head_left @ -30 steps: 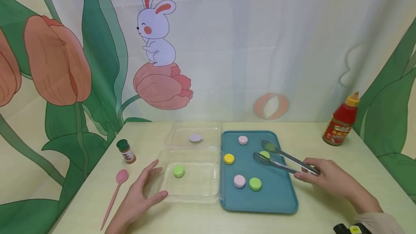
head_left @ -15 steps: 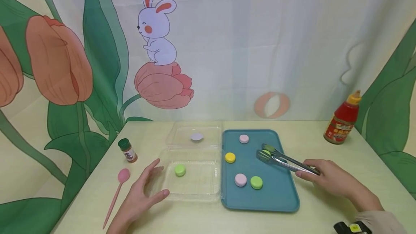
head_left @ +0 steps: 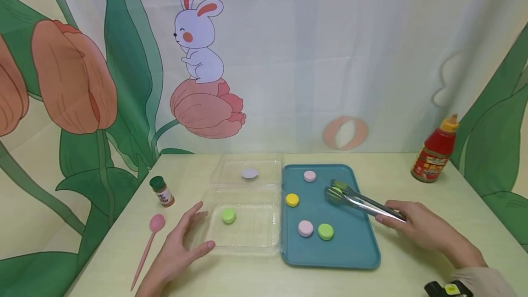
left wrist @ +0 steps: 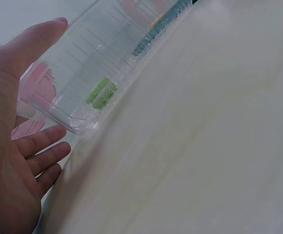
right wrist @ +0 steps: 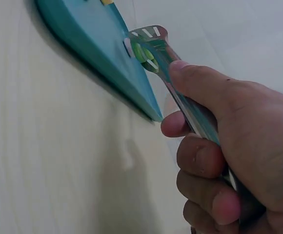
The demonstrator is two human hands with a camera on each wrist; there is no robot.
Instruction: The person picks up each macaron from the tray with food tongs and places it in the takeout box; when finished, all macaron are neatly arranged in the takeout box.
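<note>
My right hand (head_left: 425, 226) grips metal tongs (head_left: 367, 205), thumb on one arm and fingers curled round the other. Between the tong heads, over the far part of the blue tray (head_left: 350, 253), sits a green macaron (right wrist: 140, 52). Also on the tray are a yellow macaron (head_left: 292, 200), two pink ones and another green one (head_left: 325, 232). My left hand (head_left: 175, 244) lies at the left side of the clear plastic box (head_left: 247, 247), thumb and fingers spread round its corner. Inside the box is one green macaron (head_left: 228, 216).
The box's clear lid (head_left: 268, 173), with a pale round sticker (head_left: 249, 173), is folded back behind it. A green-capped spice jar (head_left: 162, 191) and a pink spoon (head_left: 149, 246) are at the left. A red sauce bottle (head_left: 436, 152) stands at the back right. A printed curtain hangs behind.
The tongs' heads have come together round the green macaron at the tray's far part. My left hand stays at the box.
</note>
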